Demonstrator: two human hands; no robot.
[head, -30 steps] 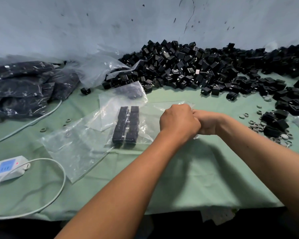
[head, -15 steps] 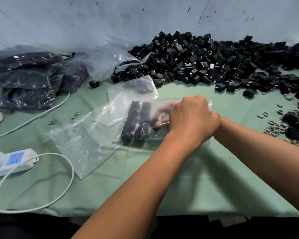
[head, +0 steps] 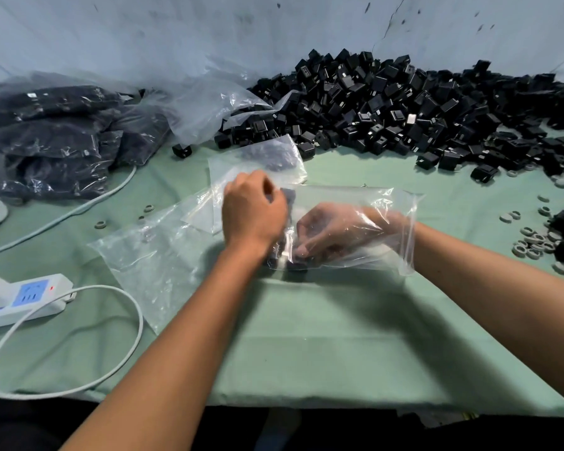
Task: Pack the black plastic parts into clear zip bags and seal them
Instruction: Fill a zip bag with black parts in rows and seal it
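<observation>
Covering the bench, green cloth [head: 306, 336] — pale wall [head: 176, 34] behind; fingers' state unclear.

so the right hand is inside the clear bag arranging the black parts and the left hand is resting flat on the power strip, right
Not quite. The head view shows the left hand on the clear bag from outside, beside the black parts, far from the power strip. The right hand is indeed inside the bag.
</observation>
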